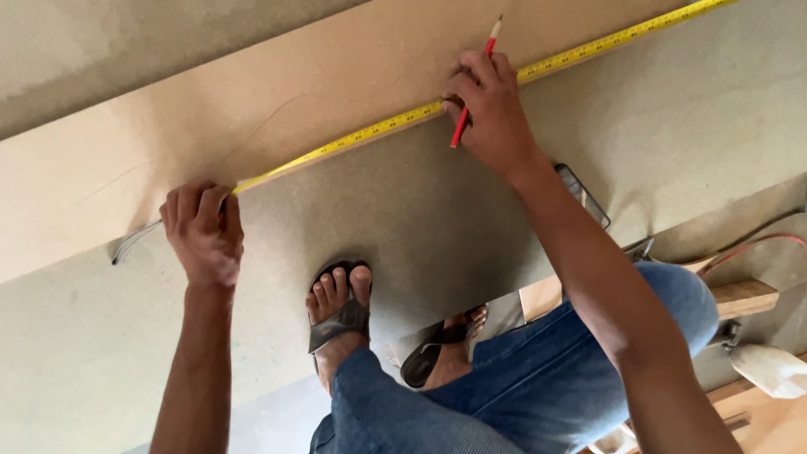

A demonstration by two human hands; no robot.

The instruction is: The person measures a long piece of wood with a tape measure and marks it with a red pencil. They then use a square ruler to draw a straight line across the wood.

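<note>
One long tan board (252,126) lying on the grey floor (420,227), its near edge running diagonally from lower left to upper right. One yellow measuring tape (378,130) stretched flat along that edge, reaching from the left hand up past the top right corner of view. Left hand (204,231) clenched down over the tape's low end at the board's edge, knuckles up, fingers curled tight — a thin grey strip (134,241) sticking out to the left of it, lying on the board. Right hand (492,109) pressed on the tape further along, gripping one red pencil (476,80) between thumb and fingers, one end slanting up over the board, the other poking out beneath the hand over the floor. Two feet in dark sandals (340,307) planted on the floor below the board, blue jeans (521,378) above them. Off to the right — one red cable (744,248) and a wooden block (740,296), well apart from both hands. No containers in view
</note>
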